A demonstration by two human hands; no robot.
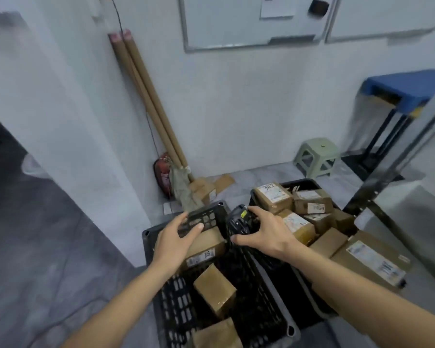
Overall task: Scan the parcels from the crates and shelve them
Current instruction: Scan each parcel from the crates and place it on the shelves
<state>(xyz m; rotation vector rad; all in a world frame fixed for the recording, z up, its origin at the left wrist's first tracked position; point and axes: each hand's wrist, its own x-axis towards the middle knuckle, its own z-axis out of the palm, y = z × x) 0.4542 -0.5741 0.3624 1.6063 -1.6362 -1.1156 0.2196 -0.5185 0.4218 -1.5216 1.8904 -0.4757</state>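
One head-worn wide-angle view, looking forward and steeply down from above; close over two black crates (pixel 226 292) on the floor, both forearms reaching in from the bottom edge; the white wall (pixel 236 109) fills the upper half, edges bowed.

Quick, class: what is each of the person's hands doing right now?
Left hand: open, fingers spread over the left crate, holding nothing.
Right hand: curled round the black scanner.
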